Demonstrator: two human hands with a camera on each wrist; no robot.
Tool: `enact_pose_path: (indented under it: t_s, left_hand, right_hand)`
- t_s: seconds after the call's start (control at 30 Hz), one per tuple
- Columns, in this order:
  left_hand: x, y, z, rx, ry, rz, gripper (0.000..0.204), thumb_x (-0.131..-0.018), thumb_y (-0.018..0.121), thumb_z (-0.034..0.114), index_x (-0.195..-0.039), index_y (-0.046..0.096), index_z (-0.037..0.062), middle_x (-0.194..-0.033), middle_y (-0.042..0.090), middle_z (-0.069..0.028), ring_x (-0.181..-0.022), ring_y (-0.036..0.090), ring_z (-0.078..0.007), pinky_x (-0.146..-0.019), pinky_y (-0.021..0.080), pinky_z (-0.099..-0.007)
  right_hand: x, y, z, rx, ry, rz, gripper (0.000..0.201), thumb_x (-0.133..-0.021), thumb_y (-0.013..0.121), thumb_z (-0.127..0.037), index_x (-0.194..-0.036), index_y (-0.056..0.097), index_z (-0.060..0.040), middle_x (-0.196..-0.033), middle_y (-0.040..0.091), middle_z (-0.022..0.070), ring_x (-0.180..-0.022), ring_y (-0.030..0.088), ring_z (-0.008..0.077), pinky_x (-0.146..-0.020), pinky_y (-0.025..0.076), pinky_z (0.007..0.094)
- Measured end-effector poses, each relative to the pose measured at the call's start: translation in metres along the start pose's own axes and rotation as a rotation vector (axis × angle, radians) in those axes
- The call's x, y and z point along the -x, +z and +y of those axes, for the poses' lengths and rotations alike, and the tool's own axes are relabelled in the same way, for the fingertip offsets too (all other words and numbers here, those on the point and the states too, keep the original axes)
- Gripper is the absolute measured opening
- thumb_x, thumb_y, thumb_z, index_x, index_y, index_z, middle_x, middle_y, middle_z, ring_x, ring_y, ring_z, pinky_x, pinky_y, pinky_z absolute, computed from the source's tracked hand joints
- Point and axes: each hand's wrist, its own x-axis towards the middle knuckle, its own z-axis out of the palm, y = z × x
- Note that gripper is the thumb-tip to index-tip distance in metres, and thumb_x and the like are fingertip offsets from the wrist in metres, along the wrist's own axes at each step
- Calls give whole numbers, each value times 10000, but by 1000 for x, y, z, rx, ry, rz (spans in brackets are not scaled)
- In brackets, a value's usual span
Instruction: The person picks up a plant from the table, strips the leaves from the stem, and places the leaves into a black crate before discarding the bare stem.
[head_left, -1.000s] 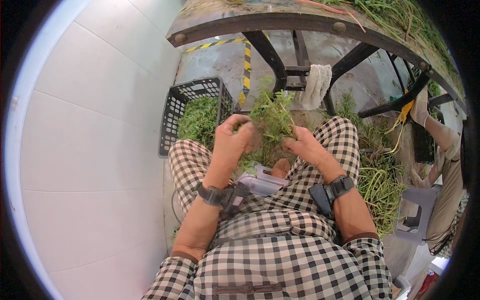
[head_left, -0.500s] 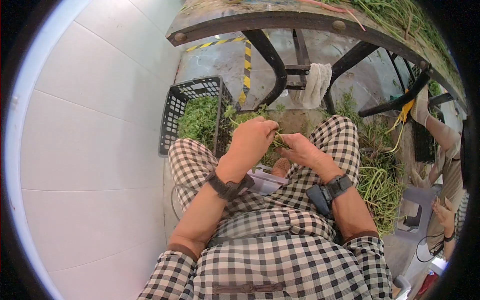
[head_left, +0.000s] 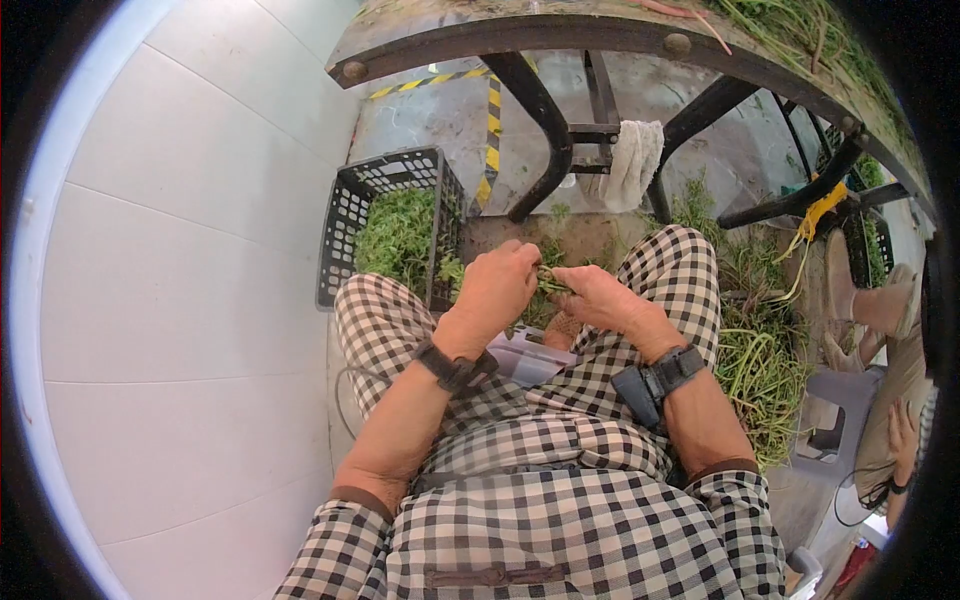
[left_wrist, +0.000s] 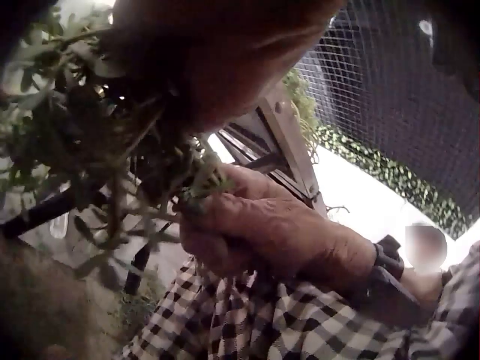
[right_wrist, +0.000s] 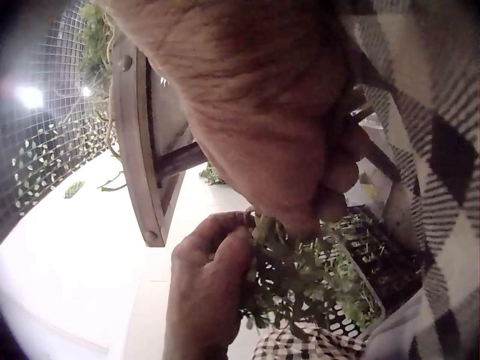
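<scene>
Between my knees, both hands hold a bunch of leafy green stems (head_left: 547,285). My left hand (head_left: 497,290) has its fingers curled round the leafy part, its back turned up. Close by on the right, my right hand (head_left: 605,300) pinches the stem ends between thumb and fingers. Leafy sprigs (left_wrist: 82,142) spread out below the left hand in the left wrist view. From the right wrist, the leaves (right_wrist: 289,281) hang between the two hands, and my right palm hides part of the stems.
A black plastic crate (head_left: 452,215) with cut greens (head_left: 395,238) stands beside my left knee. Loose stems (head_left: 760,390) are heaped by my right leg. Ahead is a table (head_left: 520,38) with a white cloth (head_left: 634,165) on its frame. A grey stool (head_left: 845,385) and another person's leg (head_left: 880,305) are at right.
My left hand has moved right and closer to the right hand, and the raised leafy bunch has come down, now mostly covered by the hands. The right hand has stayed nearly in place.
</scene>
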Motion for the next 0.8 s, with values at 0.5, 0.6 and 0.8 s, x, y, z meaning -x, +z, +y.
enact_pose_path:
  t_s: [0.5, 0.6, 0.8]
  left_hand:
    - [-6, -26, -57, 1234, -648, 446, 193, -883, 524, 134, -1048, 550, 35, -686, 523, 17, -524, 390, -41, -407, 303, -199]
    - [0, -35, -47, 1240, -648, 324, 155, -908, 477, 144, -1014, 520, 40, -769, 523, 3, -543, 389, -57, -415, 311, -208]
    - [1, -27, -32, 1333, -615, 272, 151, -905, 480, 141, -1017, 516, 46, -728, 486, 31, -518, 383, -45, -404, 277, -199]
  right_hand:
    - [-11, 4, 23, -290, 236, 292, 227, -856, 537, -174, -999, 496, -3, -761, 549, 124, -630, 515, 231, -560, 422, 324]
    - [-11, -11, 11, -996, 452, 388, 180, -852, 556, -204, -936, 484, -61, -682, 464, 18, -515, 400, 97, -446, 321, 246]
    - [-2, -19, 20, -1550, 361, 648, 196, -820, 619, -210, -797, 445, -122, -632, 403, -18, -476, 330, 89, -429, 261, 238]
